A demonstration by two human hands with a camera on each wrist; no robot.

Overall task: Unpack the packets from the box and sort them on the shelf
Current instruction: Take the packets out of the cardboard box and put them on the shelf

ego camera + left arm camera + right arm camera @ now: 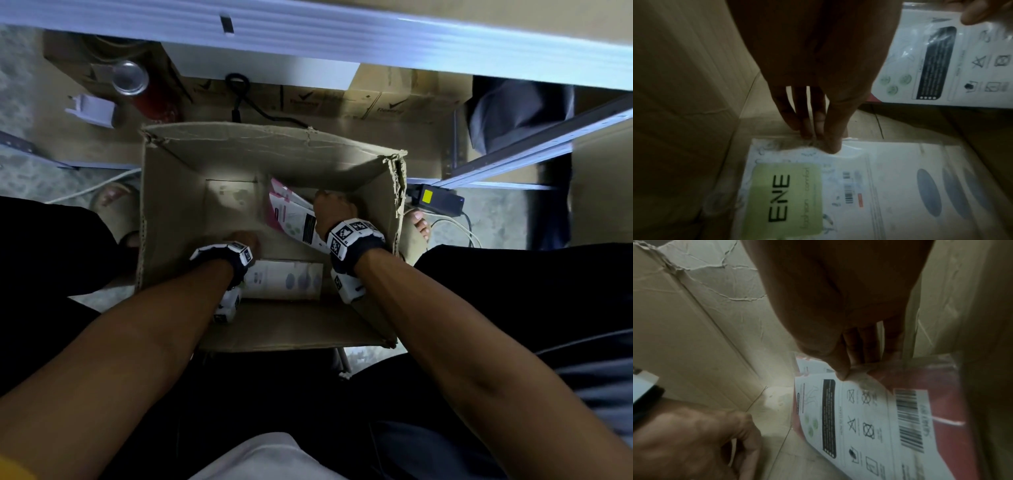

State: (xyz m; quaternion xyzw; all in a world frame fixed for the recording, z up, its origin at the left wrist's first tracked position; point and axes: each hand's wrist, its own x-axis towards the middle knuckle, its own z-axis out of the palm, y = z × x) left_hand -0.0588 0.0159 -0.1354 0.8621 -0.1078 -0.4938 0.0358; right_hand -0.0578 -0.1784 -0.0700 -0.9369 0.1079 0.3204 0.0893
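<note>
1. Both forearms bare, reaching forward and down; a dark band with black-and-white marker blocks on each wrist.
2. Left hand (813, 78): palm down, fingers (832, 129) extended downward and bunched, tips pressed together pinching a thin clear edge low near the left wall.
3. Right hand (844, 308): deeper and farther forward, by the right wall, back of hand up.
4. Right thumb and fingers (855, 347) curled, pinching a flat sheet at its top edge.
</note>
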